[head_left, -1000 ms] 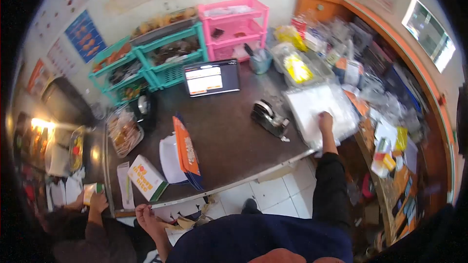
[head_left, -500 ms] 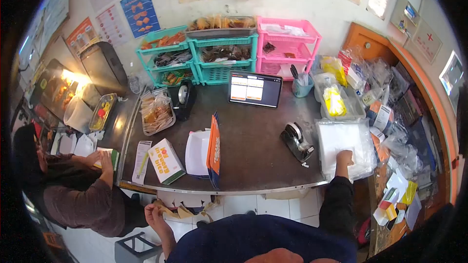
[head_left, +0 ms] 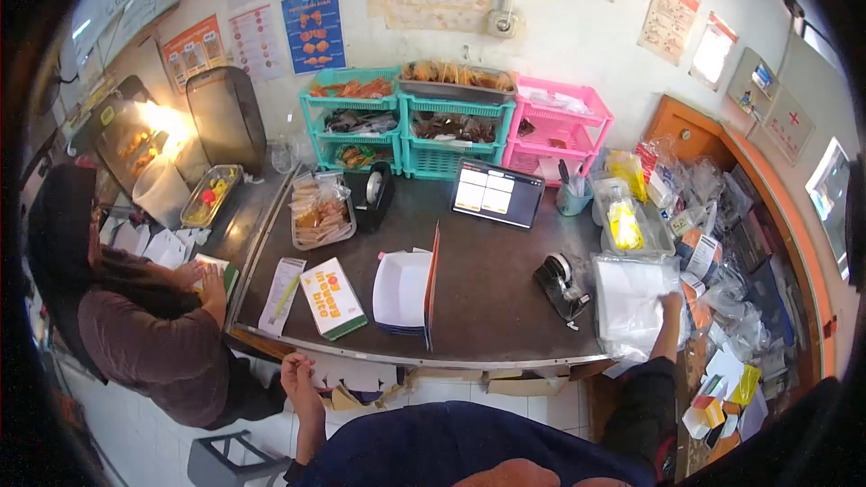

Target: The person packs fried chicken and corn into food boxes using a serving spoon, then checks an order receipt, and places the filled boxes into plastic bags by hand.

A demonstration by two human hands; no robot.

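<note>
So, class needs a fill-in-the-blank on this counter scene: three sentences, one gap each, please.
1. The person's ____ hand touches the stack of clear plastic bags.
2. The black tape dispenser stands on the table just to the ____ of that stack.
3. Against the wall, the teal racks stand beside one ____ rack.

Missing words: right; left; pink.

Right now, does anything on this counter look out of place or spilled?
The stack of clear plastic bags under the right hand sits at the right front corner of the counter and seems to overhang its edge. Loose bags and packets are heaped beyond it. Nothing looks spilled.
</note>
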